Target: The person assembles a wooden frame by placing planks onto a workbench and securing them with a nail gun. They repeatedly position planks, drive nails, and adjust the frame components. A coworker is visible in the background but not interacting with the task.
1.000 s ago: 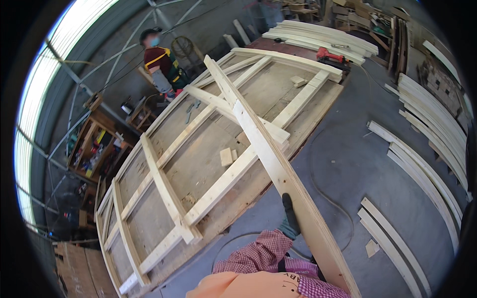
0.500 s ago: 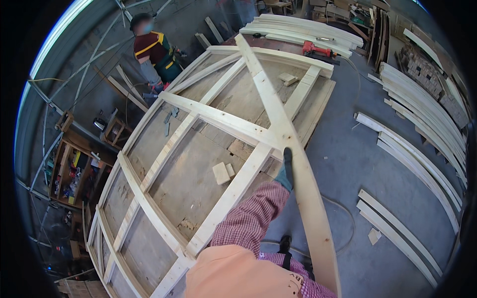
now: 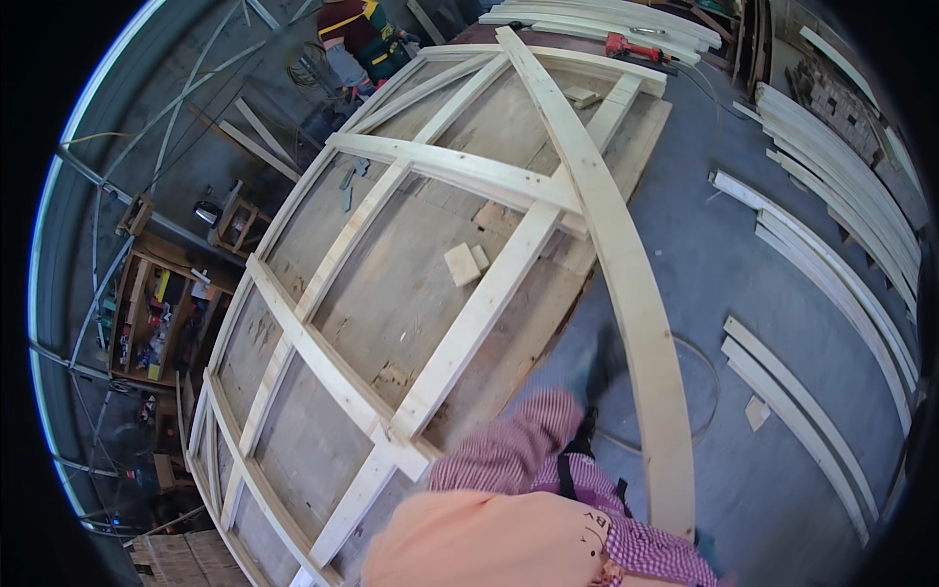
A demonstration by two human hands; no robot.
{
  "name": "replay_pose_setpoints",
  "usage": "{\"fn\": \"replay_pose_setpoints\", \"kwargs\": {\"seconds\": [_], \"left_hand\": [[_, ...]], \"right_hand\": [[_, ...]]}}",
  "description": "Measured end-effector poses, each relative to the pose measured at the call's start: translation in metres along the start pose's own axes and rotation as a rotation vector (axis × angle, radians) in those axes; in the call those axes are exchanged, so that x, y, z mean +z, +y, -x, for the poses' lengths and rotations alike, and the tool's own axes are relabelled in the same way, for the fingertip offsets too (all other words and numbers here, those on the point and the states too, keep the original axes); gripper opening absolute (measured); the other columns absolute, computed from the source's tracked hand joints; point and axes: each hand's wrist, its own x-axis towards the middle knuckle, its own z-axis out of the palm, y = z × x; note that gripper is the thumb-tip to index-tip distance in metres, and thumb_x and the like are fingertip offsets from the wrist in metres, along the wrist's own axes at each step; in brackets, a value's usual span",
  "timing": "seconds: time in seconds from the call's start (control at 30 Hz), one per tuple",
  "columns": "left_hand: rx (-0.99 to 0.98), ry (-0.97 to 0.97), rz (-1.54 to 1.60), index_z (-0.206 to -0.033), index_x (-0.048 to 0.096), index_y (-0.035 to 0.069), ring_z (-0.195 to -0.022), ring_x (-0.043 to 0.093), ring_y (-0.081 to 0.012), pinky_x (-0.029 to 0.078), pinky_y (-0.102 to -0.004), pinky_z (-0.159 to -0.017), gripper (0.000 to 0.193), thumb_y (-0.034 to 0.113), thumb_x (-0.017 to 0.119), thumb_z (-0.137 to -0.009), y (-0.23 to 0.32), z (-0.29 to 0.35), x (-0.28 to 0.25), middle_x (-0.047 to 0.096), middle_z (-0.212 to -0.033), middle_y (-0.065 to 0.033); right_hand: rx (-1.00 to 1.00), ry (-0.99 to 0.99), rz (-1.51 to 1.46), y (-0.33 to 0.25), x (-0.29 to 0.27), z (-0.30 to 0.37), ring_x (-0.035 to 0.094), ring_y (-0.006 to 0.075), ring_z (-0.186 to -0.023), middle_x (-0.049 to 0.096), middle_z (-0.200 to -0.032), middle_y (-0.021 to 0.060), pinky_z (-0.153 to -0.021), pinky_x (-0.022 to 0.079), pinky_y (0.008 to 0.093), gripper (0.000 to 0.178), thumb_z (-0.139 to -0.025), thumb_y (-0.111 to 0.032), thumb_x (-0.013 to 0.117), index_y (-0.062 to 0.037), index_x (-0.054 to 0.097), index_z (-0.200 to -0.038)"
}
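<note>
A long, pale wooden plank (image 3: 623, 230) slants across the right side of a large wooden frame (image 3: 469, 323). Its far end lies over the frame's far edge, and its near end reaches out past the frame toward my body. My left hand (image 3: 599, 364), in a dark green glove, is beside the plank's left edge and apart from it; motion smears its fingers. At the plank's near end only a blurred bit of my gloved right hand (image 3: 708, 554) shows, holding that end, with its fingers mostly hidden. Small wood blocks (image 3: 464, 264) lie inside the frame.
A red power tool (image 3: 634, 46) with a hose lies beyond the frame, by stacked white boards (image 3: 606, 22). More long boards (image 3: 812, 289) lie on the floor to the right. Another person (image 3: 364, 44) stands at the far left. A wooden shelf (image 3: 156, 313) holds small items at left.
My left hand has come off the plank and moved down beside it. The plank has swung slightly relative to the frame. The whole view has shifted, so the other person's head is now out of sight.
</note>
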Motion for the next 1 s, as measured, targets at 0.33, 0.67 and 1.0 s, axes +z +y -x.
{"fn": "replay_pose_setpoints", "kwargs": {"seconds": [0.33, 0.67, 1.0], "left_hand": [[-0.428, -0.75, -0.216, -0.137, 0.034, 0.003, -0.111, 0.054, -0.0198, 0.046, -0.033, -0.092, 0.061, 0.017, 0.065, -0.087, -0.293, 0.318, 0.045, 0.051, -0.127, -0.0087], [-0.447, -0.353, -0.027, -0.123, 0.051, 0.006, -0.106, 0.058, -0.0194, 0.045, -0.0373, -0.094, 0.052, 0.042, 0.061, -0.087, -0.267, 0.417, 0.017, 0.06, -0.116, -0.0075], [-0.295, -0.25, -0.069, -0.115, 0.055, 0.004, -0.097, 0.061, -0.0248, 0.047, -0.0388, -0.091, 0.058, 0.053, 0.058, -0.085, -0.223, 0.483, -0.058, 0.063, -0.106, -0.0118]], "right_hand": [[-0.12, -0.026, -0.029, 0.0, 0.039, 0.018, 0.065, 0.0173, -0.075, 0.067, -0.089, 0.011, -0.067, 0.052, 0.0301, 0.045, -0.081, -0.031, 0.07, 0.0032, 0.06, -0.108], [-0.38, 0.058, -0.416, 0.14, 0.107, 0.167, 0.048, 0.0142, -0.11, 0.044, -0.133, 0.0048, -0.095, 0.04, 0.0287, 0.06, -0.092, -0.004, 0.052, -0.0174, 0.028, -0.146], [0.375, 0.191, -0.256, 0.358, 0.291, 0.455, 0.059, 0.0189, -0.093, 0.062, -0.112, 0.0096, -0.078, 0.05, 0.0322, 0.046, -0.087, -0.02, 0.064, 0.0004, 0.051, -0.126]]}}
